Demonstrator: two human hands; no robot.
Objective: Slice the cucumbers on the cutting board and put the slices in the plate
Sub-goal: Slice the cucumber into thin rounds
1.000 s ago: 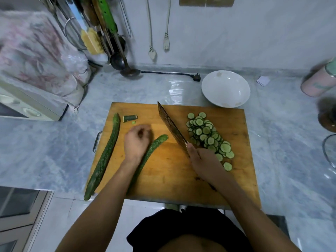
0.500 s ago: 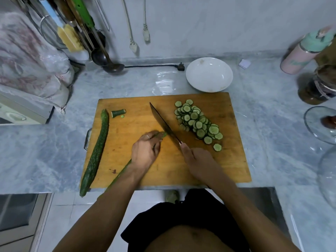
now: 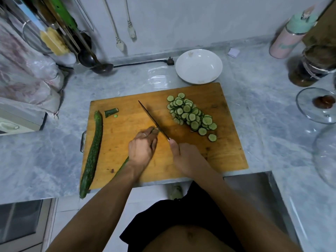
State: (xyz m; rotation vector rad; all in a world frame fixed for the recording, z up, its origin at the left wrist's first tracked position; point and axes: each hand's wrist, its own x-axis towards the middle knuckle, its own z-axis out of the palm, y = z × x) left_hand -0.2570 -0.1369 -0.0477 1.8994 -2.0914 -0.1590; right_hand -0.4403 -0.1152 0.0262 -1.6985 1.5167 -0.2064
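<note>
We are looking down at a wooden cutting board [image 3: 225, 157] lying on a grey marble counter [image 3: 45, 160]. Our left hand [image 3: 141, 150] is pressing down on a cucumber [image 3: 122, 166] near the middle of the board, its fingers curled over the tip and hiding most of it; only a short green stretch is showing beside the wrist, running toward 7 o'clock. Our right hand [image 3: 187, 159] is gripping the handle of a knife [image 3: 153, 120], fingers wrapped round it, the thumb lying along the top. The blade is pointing toward 11 o'clock and its edge is sitting right against the left fingertips at the cucumber's end.

At 2 o'clock from the hands, a heap of cucumber slices [image 3: 190, 114] is lying on the board, overlapping, with two or three stray rounds at its near end. Beyond the board's far edge, at 1 o'clock, a white plate [image 3: 199, 65] is standing on the counter, just beside the board, with no slices in it.

Along the board's left edge, at 9 o'clock, a second whole cucumber [image 3: 92, 153] is lying lengthwise, its near end overhanging the counter's front. A cut stem end [image 3: 111, 112] is resting at 10 o'clock, near that cucumber's far tip.
</note>
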